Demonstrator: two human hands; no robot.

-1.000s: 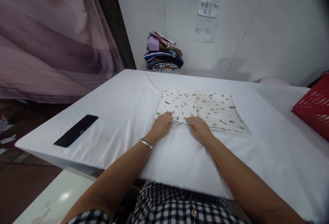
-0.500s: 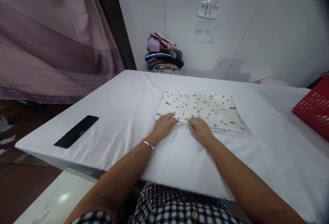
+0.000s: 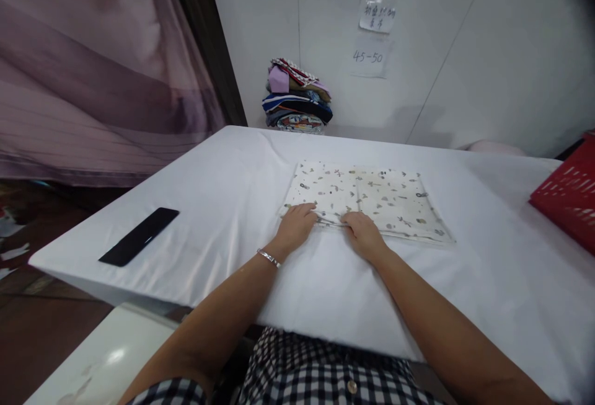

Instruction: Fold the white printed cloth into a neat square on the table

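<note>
Centre: folded off-white patterned fabric rectangle (image 3: 390,197), flat on the white-clothed table (image 3: 232,169), set back from its front edge.
Left hand (image 3: 296,227): fingers curled over the fabric's near edge, by its left corner.
Right hand (image 3: 364,234): fingers along that edge, nearer its middle.
Grip: cannot tell whether either hand pinches.
Left side: wide white stretch, then flat black rectangular slab (image 3: 134,242).
Right side: white stretch, then red slotted plastic basket (image 3: 553,206).

Upper sheet (image 3: 377,17) "折叠织物 桌布", lower sheet (image 3: 369,59) "45-50"
</note>
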